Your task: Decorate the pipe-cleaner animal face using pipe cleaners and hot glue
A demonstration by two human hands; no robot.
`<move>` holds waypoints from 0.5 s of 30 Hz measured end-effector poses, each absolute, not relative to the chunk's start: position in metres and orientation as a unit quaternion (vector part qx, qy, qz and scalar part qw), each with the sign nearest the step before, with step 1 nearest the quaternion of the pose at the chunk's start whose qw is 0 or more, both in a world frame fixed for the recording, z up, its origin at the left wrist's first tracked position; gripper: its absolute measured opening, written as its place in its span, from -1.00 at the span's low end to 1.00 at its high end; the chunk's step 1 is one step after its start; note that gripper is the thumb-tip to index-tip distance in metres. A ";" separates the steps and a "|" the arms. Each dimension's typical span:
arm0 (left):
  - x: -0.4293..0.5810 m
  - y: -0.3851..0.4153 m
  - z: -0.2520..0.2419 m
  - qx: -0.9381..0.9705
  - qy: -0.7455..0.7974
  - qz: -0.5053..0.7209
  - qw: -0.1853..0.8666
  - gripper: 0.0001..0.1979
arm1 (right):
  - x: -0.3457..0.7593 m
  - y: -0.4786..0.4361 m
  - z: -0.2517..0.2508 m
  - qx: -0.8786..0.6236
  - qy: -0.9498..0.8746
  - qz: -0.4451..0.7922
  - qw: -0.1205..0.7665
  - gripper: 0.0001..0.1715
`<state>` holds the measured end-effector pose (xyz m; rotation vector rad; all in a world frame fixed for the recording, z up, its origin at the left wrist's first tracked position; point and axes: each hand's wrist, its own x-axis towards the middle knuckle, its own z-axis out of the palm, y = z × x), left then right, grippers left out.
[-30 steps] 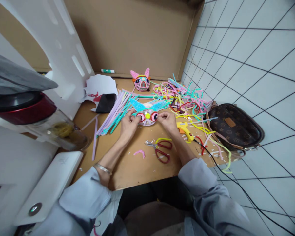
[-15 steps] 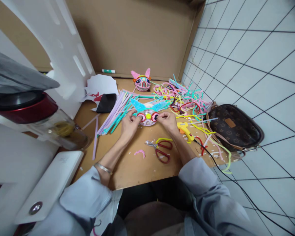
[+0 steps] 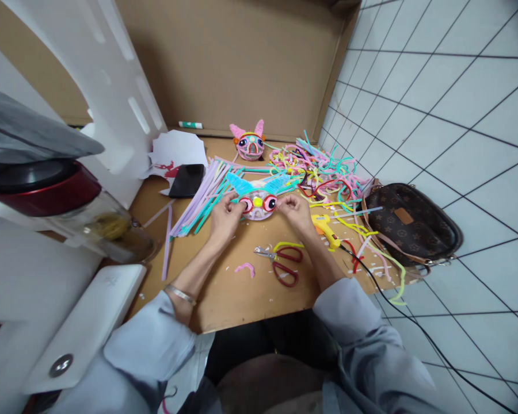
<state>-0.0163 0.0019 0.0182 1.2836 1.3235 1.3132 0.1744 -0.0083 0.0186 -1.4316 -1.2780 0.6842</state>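
Note:
A pipe-cleaner animal head (image 3: 259, 211) with blue ears, red-ringed eyes and a yellow nose is held just above the table, facing me. My left hand (image 3: 225, 219) grips its left side, thumb by the left eye. At the opposite side, the bent fingers of my right hand (image 3: 297, 213) are closed together at the outer edge of the right eye. Red-handled scissors (image 3: 287, 264) lie in front of the head, close to a curled pink piece (image 3: 246, 268). By my right wrist rests a yellow glue gun (image 3: 327, 231).
A finished-looking pink-eared head (image 3: 250, 145) stands behind. Straight pipe cleaners (image 3: 198, 201) lie left and a tangled pile (image 3: 323, 169) lies back right. Also around are a phone (image 3: 187, 180), a brown bag (image 3: 414, 224), a glass bottle (image 3: 116, 224) and a black cord (image 3: 397, 302).
The animal head has shifted slightly left with my left hand. My right fingers have drawn back from over the right eye to its outer edge, so the eye shows more fully.

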 end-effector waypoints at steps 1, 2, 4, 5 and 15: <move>-0.017 0.004 0.016 0.511 0.526 0.528 0.428 -0.41 | 0.175 -0.009 0.019 -0.583 -0.536 0.299 0.533 -0.82; -0.017 0.005 0.014 0.509 0.524 0.531 0.429 -0.41 | 0.176 -0.010 0.019 -0.566 -0.537 0.313 0.541 -0.82; -0.017 0.007 0.012 0.504 0.521 0.537 0.431 -0.41 | 0.176 -0.012 0.018 -0.536 -0.536 0.337 0.559 -0.83; -0.017 0.007 0.012 0.501 0.521 0.539 0.432 -0.42 | 0.176 -0.013 0.018 -0.525 -0.533 0.343 0.568 -0.82; -0.017 0.009 0.010 0.490 0.519 0.548 0.437 -0.48 | 0.171 -0.030 0.017 -0.553 -0.574 0.282 0.534 -0.73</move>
